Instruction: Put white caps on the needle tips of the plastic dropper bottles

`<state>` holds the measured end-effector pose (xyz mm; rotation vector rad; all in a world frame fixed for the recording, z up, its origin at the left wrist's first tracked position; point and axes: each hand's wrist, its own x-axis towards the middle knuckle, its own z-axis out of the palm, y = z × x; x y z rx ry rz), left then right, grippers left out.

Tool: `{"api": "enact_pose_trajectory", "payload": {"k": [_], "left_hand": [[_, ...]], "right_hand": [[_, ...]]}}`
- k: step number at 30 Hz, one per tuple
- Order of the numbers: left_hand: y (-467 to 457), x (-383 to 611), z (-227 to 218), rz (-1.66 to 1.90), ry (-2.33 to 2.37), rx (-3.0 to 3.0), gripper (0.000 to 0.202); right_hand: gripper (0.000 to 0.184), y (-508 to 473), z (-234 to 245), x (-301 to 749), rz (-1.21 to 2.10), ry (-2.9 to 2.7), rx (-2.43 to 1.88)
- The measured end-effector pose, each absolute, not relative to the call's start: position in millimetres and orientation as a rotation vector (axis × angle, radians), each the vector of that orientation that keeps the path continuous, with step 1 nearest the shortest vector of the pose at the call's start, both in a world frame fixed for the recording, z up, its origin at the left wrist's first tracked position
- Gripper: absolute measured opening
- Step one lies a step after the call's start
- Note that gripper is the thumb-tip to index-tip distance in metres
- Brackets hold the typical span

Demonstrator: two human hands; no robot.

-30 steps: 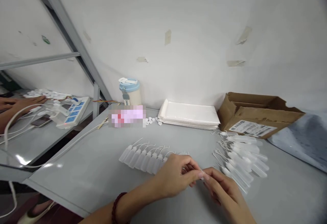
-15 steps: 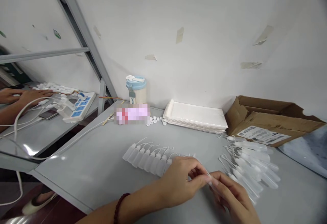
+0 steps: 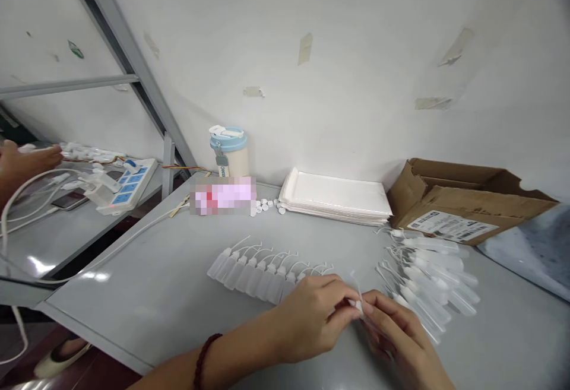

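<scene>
My left hand (image 3: 312,313) and my right hand (image 3: 394,333) meet low in the middle of the grey table (image 3: 169,271). Both pinch a small clear bottle with a thin white tip (image 3: 360,301) between their fingertips. Just behind my left hand lies a neat row of the same small bottles (image 3: 258,268), side by side. To the right of my right hand lies a loose pile of small bottles (image 3: 430,283). A dark bead bracelet is on my left wrist.
A stack of white trays (image 3: 336,199) and an open cardboard box (image 3: 463,203) stand at the back. A blue-lidded cup (image 3: 228,151) and small white caps (image 3: 267,205) sit near the wall. On the left bench, another person's hand (image 3: 24,161) is by a power strip (image 3: 127,185).
My two hands stay together on the small bottle and have shifted only slightly. The other person's hand on the left bench has moved further left.
</scene>
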<state>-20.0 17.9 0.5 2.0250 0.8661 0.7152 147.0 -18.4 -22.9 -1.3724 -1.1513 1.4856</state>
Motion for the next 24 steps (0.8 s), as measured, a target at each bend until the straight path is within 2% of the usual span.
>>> {"api": "enact_pose_trajectory", "payload": {"k": [5, 10, 13, 17, 24], "left_hand": [[20, -19, 6, 0.629, 0.925, 1.816, 0.021], [21, -21, 7, 0.488, 0.879, 1.860, 0.027], [23, -21, 3, 0.461, 0.843, 1.825, 0.029], [24, -20, -4, 0.537, 0.863, 2.084, 0.034], [22, -20, -12, 0.586, 0.891, 2.290, 0.025]], "right_hand": [[0.027, -27, -17, 145, 1.027, -1.528, -1.381], [0.014, -31, -20, 148, 0.762, -1.763, -1.218], [0.015, -28, -20, 154, 0.790, -1.884, -1.180], [0.023, -22, -18, 158, 0.944, -1.883, -1.277], [0.031, -15, -13, 159, 1.134, -1.847, -1.335]]}}
